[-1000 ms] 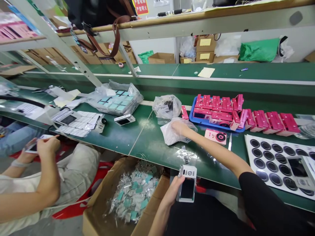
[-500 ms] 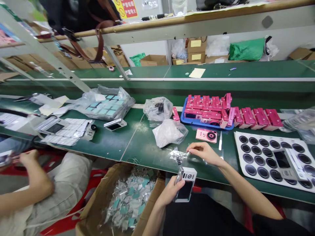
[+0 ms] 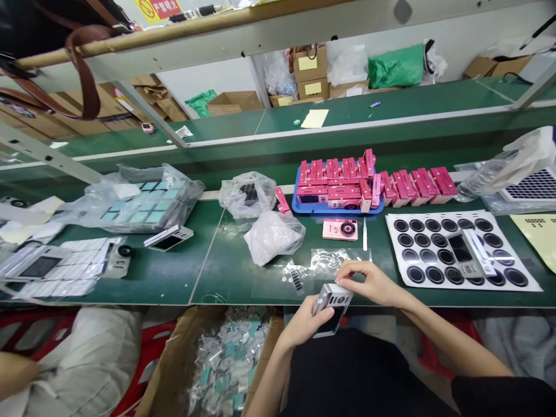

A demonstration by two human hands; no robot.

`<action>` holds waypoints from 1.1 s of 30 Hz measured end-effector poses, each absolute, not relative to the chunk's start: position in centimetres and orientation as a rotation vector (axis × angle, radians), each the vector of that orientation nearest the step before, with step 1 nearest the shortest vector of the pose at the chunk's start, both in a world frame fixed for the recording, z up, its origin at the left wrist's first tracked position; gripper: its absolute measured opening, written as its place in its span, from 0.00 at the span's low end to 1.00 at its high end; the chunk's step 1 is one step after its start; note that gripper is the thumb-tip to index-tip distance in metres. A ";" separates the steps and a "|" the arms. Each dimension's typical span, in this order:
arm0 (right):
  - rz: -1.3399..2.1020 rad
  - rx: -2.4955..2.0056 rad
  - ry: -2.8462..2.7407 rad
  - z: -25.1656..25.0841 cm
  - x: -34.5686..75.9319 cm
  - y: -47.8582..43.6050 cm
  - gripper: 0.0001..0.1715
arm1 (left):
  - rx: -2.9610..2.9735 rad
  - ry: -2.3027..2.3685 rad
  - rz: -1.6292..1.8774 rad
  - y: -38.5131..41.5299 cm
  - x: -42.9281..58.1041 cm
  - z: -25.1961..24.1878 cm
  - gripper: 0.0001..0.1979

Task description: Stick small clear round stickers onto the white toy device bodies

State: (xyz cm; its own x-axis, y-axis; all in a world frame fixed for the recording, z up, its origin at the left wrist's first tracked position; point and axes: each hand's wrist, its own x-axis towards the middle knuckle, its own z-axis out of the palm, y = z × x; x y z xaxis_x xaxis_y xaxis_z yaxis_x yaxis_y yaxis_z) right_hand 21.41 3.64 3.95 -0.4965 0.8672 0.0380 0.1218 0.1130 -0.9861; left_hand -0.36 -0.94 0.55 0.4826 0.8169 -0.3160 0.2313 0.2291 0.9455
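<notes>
Your hands are together: your left hand [image 3: 299, 324] grips a silver camera [image 3: 332, 301], your right hand [image 3: 373, 284] touches its top, and pink cameras [image 3: 334, 188] stand beyond it.

Green workbench [image 3: 147, 278], blue tray [image 3: 330, 211] of pink camera casings [image 3: 330, 194], plastic bags [image 3: 273, 237], sheet of black rings [image 3: 452, 249]

A small silver-white camera [image 3: 332, 299] is being held tilted just past the front edge of the green desk [image 3: 143, 278], at about 6 o'clock in the view. Its upper face is showing a row of small round openings, while its dark rectangular screen [image 3: 330, 321] is angling down toward the person. The left hand [image 3: 302, 324] is cradling it from the 8 o'clock side, and the right hand [image 3: 369, 284] is reaching in from 3 o'clock, its fingertips [image 3: 343, 282] resting on the camera's upper edge.
</notes>
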 end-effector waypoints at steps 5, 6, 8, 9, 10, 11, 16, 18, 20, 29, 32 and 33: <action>1.346 -0.948 -1.810 4.2 21.6 3.6 0.06 | 1.353 0.992 0.468 -0.5 0.0 0.7 0.36; 1.332 -0.951 -1.816 4.3 21.6 3.5 0.05 | 1.356 0.988 0.465 -0.5 0.1 0.8 0.37; 1.305 -0.975 -1.821 4.4 21.7 3.3 0.04 | 1.360 0.982 0.461 -0.5 0.2 0.7 0.37; 1.284 -1.001 -1.822 4.4 21.8 3.1 0.04 | 1.359 0.977 0.456 -0.6 0.3 0.6 0.38; 1.259 -1.034 -1.823 4.4 22.0 2.9 0.04 | 1.358 0.971 0.450 -0.7 0.4 0.5 0.38; 1.231 -1.067 -1.827 4.3 22.2 2.7 0.04 | 1.355 0.958 0.442 -0.8 0.6 0.3 0.38; 1.100 -1.147 -1.891 3.4 23.8 1.1 0.10 | 1.335 0.873 0.405 -1.5 1.5 -0.6 0.36; 1.032 -1.187 -1.912 2.9 24.5 0.4 0.12 | 1.329 0.858 0.392 -1.7 1.9 -0.8 0.35; 0.993 -1.254 -1.907 2.5 24.9 -0.1 0.12 | 1.325 0.855 0.385 -1.7 2.1 -0.9 0.34; 1.243 -1.261 -1.641 3.4 23.9 -0.1 0.11 | 1.332 0.871 0.376 -1.5 1.7 -0.3 0.31; 1.272 -1.164 -1.676 3.8 23.5 -0.1 0.10 | 1.343 0.862 0.392 -1.3 1.5 0.0 0.27; 1.298 -1.142 -1.699 3.9 23.5 -0.1 0.09 | 1.348 0.862 0.395 -1.3 1.4 0.1 0.25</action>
